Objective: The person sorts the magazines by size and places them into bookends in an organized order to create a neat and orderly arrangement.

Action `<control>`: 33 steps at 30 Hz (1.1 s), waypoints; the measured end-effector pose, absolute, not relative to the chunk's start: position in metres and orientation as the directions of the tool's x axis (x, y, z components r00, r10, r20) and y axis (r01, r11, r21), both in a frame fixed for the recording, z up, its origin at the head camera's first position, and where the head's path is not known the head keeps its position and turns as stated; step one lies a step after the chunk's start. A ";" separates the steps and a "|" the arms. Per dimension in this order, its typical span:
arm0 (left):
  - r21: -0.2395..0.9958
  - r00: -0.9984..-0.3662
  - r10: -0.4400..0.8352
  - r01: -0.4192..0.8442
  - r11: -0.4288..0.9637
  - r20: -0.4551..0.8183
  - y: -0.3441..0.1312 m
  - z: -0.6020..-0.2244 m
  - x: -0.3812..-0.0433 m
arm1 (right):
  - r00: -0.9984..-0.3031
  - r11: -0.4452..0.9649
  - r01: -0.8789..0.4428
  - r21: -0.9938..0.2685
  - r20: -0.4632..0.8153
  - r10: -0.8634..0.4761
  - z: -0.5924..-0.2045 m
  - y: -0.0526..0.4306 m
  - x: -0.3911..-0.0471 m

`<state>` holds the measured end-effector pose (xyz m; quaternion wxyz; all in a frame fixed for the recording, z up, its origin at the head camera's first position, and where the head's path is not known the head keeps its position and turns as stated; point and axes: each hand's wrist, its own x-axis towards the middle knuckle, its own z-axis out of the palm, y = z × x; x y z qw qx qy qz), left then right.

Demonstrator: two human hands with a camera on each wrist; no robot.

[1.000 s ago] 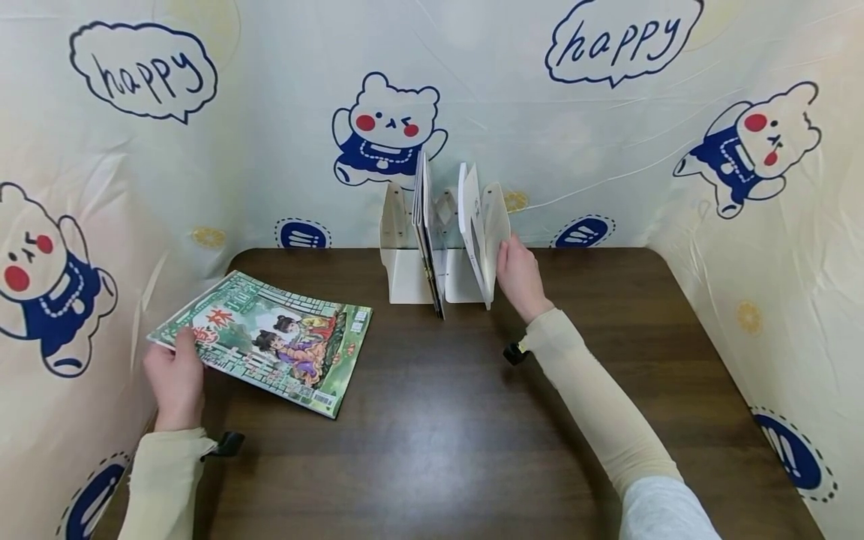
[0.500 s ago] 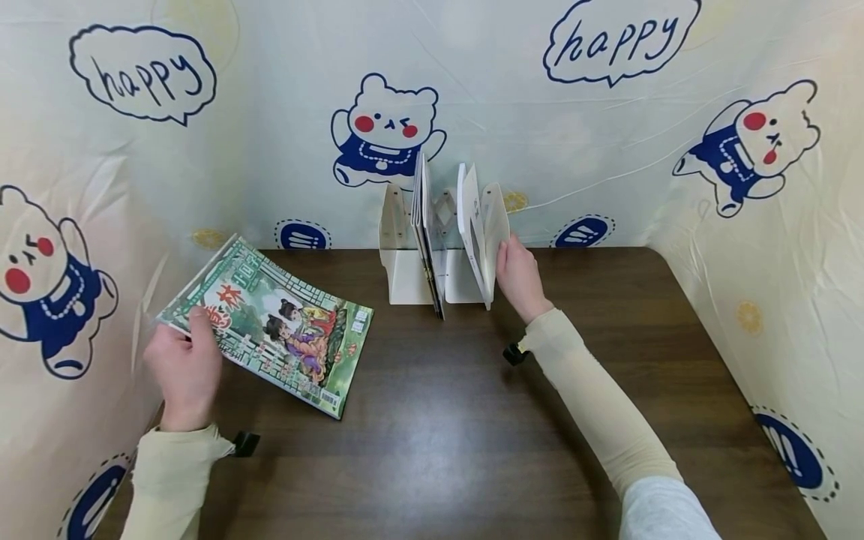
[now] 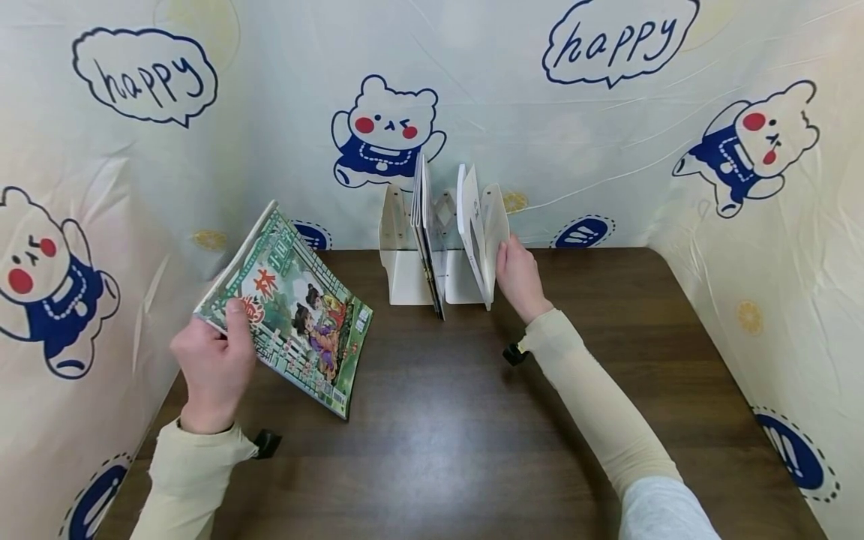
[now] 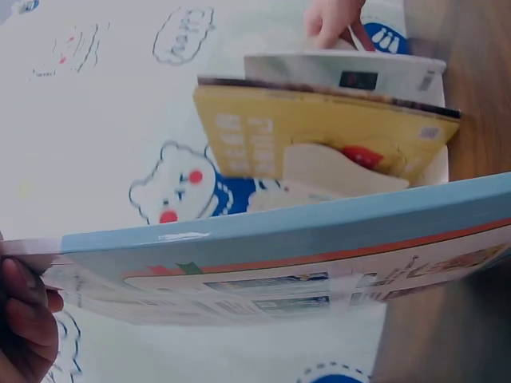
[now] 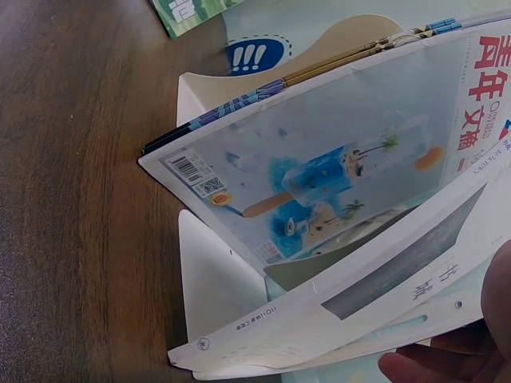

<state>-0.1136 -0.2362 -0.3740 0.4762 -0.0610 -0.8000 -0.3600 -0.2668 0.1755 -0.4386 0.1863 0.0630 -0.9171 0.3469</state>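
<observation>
My left hand (image 3: pixel 216 367) grips a magazine (image 3: pixel 290 289) with a green illustrated cover by its left end, thumb on the cover. The magazine is tilted, its far corner raised and its near right corner low over the table. At the table's back stands a white book rack (image 3: pixel 410 279). My right hand (image 3: pixel 521 279) holds the rack's right end panel, its fingers (image 5: pixel 423 363) curled behind it. Several thin magazines (image 5: pixel 319 179) stand in the rack's middle, the front one showing a blue ice pop. A white book (image 5: pixel 399 263) leans against the right panel.
The brown wooden table (image 3: pixel 432 435) reaches back to a pale curtain (image 3: pixel 290 135) printed with bears, which also encloses both sides. In the left wrist view, a yellow cover (image 4: pixel 327 128) faces the left part of the rack.
My left hand has moved right and lifted the magazine's far side, so it tilts more steeply. My right hand and the rack have stayed where they were.
</observation>
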 end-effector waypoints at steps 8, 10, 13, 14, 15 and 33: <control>0.455 -0.524 -0.163 0.495 0.740 0.836 -0.217 -0.363 -0.108 | -0.923 0.747 -0.245 -0.618 0.384 0.015 -0.439 0.175 -0.267; 0.447 -0.525 -0.148 0.505 0.738 0.838 -0.213 -0.361 -0.107 | -0.922 0.744 -0.247 -0.621 0.386 0.016 -0.438 0.175 -0.266; 0.451 -0.527 -0.140 0.525 0.722 0.838 -0.207 -0.358 -0.105 | -0.923 0.745 -0.243 -0.621 0.385 0.020 -0.438 0.175 -0.266; 0.454 -0.527 -0.140 0.532 0.714 0.838 -0.205 -0.357 -0.105 | -0.923 0.746 -0.243 -0.620 0.385 0.019 -0.438 0.175 -0.266; 0.455 -0.527 -0.137 0.540 0.709 0.839 -0.203 -0.356 -0.104 | -0.923 0.748 -0.241 -0.619 0.383 0.019 -0.438 0.175 -0.266; 0.446 -0.533 -0.040 0.662 0.602 0.845 -0.175 -0.339 -0.094 | -0.925 0.752 -0.241 -0.613 0.381 0.014 -0.440 0.175 -0.267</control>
